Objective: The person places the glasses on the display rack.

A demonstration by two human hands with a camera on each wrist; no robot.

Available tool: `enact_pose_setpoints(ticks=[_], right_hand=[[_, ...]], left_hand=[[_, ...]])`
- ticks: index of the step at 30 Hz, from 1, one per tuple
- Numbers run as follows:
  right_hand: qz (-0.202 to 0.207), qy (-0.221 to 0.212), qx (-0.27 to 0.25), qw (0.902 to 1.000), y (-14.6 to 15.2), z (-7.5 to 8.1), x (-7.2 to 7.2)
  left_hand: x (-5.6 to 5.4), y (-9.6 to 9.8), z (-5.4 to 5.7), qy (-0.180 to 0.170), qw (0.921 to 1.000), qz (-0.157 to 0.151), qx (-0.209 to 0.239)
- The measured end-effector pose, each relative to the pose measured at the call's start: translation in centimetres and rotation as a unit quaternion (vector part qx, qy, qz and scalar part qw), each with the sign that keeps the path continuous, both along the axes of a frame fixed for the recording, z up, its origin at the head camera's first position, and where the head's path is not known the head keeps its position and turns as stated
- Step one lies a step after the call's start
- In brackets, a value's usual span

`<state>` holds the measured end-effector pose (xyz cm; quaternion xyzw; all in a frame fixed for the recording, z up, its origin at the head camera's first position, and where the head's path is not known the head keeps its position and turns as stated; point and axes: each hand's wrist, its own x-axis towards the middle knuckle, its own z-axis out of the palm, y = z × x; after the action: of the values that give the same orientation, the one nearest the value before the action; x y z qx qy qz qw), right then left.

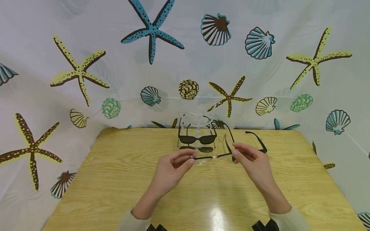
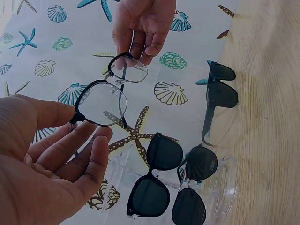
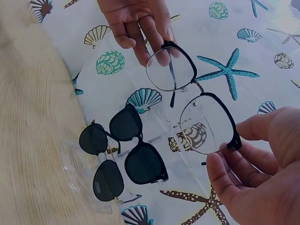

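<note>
Both hands hold a pair of eyeglasses (image 1: 214,157) up above the table, in front of a clear display stand (image 1: 198,119). The eyeglasses have clear lenses (image 3: 208,125), black upper rims and thin metal lower rims, and their temples are unfolded. My left hand (image 1: 172,168) pinches one end of the frame between thumb and fingers. At the opposite end, my right hand (image 1: 255,165) pinches the frame near its hinge. Black sunglasses (image 1: 188,140) hang on the stand, and below them sit thin-framed sunglasses (image 1: 206,149) with dark lenses.
Another pair of dark sunglasses (image 2: 222,93) rests on the wooden table (image 1: 115,179), to the right of the stand and partly behind my right hand in the head view. A white cloth (image 1: 179,69) printed with starfish and shells hangs behind the table and along both sides.
</note>
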<state>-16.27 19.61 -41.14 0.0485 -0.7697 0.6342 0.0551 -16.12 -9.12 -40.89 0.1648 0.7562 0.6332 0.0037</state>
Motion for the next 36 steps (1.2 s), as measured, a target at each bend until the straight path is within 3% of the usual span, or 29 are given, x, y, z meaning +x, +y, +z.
enact_pose_setpoints(ticks=[13, 24, 36], right_hand=[[-0.006, -0.005, -0.005, 1.0, -2.0, 0.9, -2.1], [0.0, 0.01, -0.016, 0.9998, -2.9, 0.5, -4.1], [-0.023, -0.003, -0.008, 0.9997, -3.7, 0.5, -5.6]], left_hand=[[-1.9, -1.2, 0.6, 0.006, 0.9996, 0.029, 0.002], [-3.7, -1.7, 0.7, 0.003, 0.9985, 0.054, 0.003], [-5.4, -1.7, 0.6, -0.01, 0.9972, 0.074, 0.009]])
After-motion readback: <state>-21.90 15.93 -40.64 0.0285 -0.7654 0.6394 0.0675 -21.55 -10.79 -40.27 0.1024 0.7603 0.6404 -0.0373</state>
